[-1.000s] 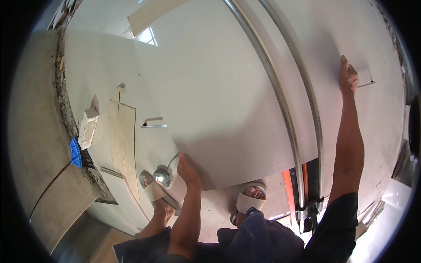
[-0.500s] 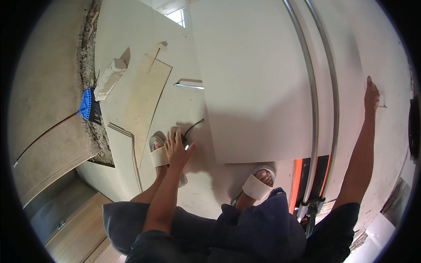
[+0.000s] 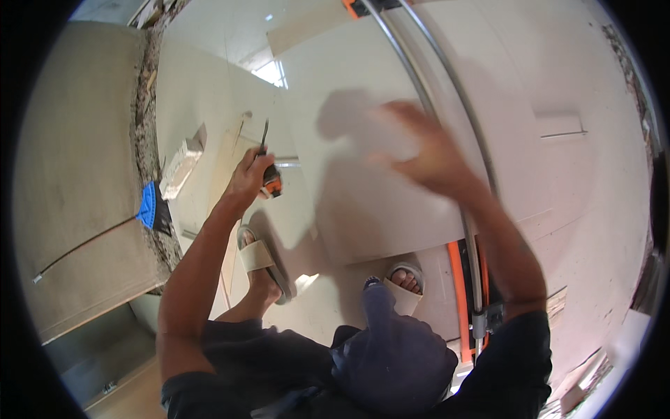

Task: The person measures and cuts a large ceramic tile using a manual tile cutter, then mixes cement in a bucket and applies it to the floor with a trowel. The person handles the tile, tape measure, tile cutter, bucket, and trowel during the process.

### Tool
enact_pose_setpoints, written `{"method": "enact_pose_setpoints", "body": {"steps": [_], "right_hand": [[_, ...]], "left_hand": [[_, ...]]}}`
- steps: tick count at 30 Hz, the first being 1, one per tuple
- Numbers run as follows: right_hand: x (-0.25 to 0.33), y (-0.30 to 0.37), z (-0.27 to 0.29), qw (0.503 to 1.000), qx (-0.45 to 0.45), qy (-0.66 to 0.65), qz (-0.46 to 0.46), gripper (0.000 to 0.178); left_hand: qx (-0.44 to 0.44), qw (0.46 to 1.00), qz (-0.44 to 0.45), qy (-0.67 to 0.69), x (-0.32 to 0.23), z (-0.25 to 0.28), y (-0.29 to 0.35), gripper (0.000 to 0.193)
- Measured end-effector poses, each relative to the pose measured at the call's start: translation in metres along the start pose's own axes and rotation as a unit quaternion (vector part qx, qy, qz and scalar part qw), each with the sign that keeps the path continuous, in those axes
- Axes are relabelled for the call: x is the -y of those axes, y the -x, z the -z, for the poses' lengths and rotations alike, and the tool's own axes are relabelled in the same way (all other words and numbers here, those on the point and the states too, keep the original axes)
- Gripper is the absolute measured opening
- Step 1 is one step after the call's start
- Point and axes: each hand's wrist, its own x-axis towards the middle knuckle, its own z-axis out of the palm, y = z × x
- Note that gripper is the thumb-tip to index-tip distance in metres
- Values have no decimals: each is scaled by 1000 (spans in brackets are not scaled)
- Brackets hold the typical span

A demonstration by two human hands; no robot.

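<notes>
- Two hands show, and both look higher now.
- The left hand (image 3: pixel 248 178) is no longer low by the left sandal (image 3: pixel 255 256); its fingers curl around a small orange and black tool (image 3: pixel 271 184).
- The tool is up past the left foot, and a thin dark piece sticks out of its top.
- The right hand (image 3: pixel 436 157) is blurry, its thumb and fingers wide apart.
- It is no longer far to the right; now it is over the big pale sheet (image 3: pixel 391 216), near the two metal rails (image 3: pixel 473 265).
</notes>
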Motion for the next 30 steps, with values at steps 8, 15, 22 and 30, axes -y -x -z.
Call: {"method": "enact_pose_setpoints", "body": {"steps": [8,15,22,30], "right_hand": [[53,-63,-53,982,-35,-84,-164,69],[50,-79,-31,952,84,-129,-263,51],[-1,-119,-71,919,137,49,-368,53],[-26,-61,-151,806,-13,-87,-586,52]], "left_hand": [[163,982,-49,84,-108,-40,17,61],[163,892,-420,-33,-76,-30,-54,55],[-159,953,-259,-19,-26,2,-211,56],[135,974,-8,184,23,-9,-265,33]]}}
